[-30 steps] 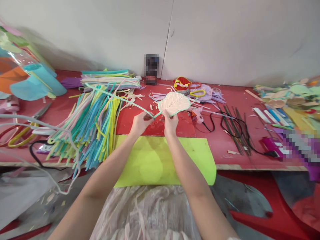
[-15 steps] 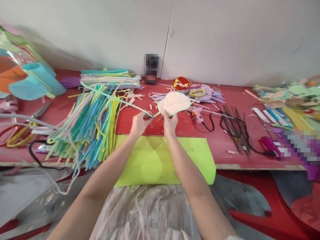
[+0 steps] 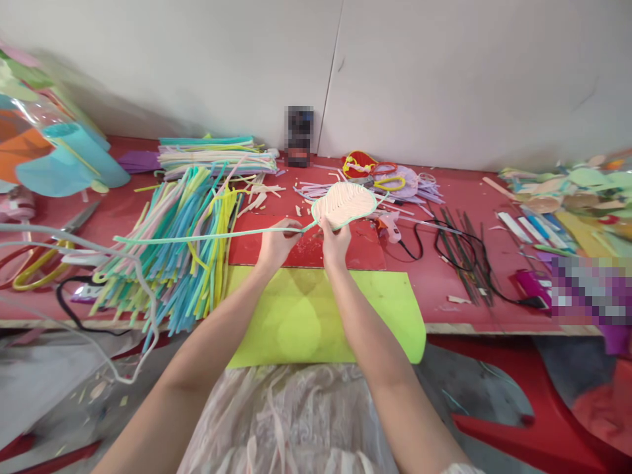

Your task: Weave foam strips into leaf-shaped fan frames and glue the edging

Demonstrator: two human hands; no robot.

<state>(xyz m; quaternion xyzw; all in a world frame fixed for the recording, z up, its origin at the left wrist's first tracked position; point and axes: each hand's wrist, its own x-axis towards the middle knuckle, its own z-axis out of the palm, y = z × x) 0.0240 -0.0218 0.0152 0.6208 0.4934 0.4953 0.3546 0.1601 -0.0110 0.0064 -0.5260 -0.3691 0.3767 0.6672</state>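
Hands meet above a cluttered red table (image 3: 444, 289) that runs the width of the frame against a plain pale wall (image 3: 444, 79). The left hand (image 3: 276, 245) is closed, its fingers pinched on a long mint-green strip (image 3: 197, 236) that stretches out to the left over the table. The right hand (image 3: 336, 243) is also closed, gripping the near edge of a peach leaf-shaped piece (image 3: 344, 203) rimmed in the same green; the piece is held just above the table's middle, beyond both hands, with the strip meeting its lower left end between them. Below the hands lies a darker red sheet (image 3: 365, 253), and nearer still a lime-green sheet (image 3: 320, 316) that hangs over the table's near edge. To the left sprawls a heap of pastel strips (image 3: 182, 250) in blue, yellow, pink and green, with a tidier stack (image 3: 212, 155) at the far side by the wall. Scissors (image 3: 81, 217) lie near the left end, beside clear wrapping with orange and blue card (image 3: 54, 151). Right of the leaf piece rests a glue gun (image 3: 390, 227) with its black cord (image 3: 459, 247) looping among thin dark sticks (image 3: 464, 253). Cut shapes and offcuts (image 3: 567, 191) crowd the far right. A red plastic chair (image 3: 518, 395) stands near, low at right.
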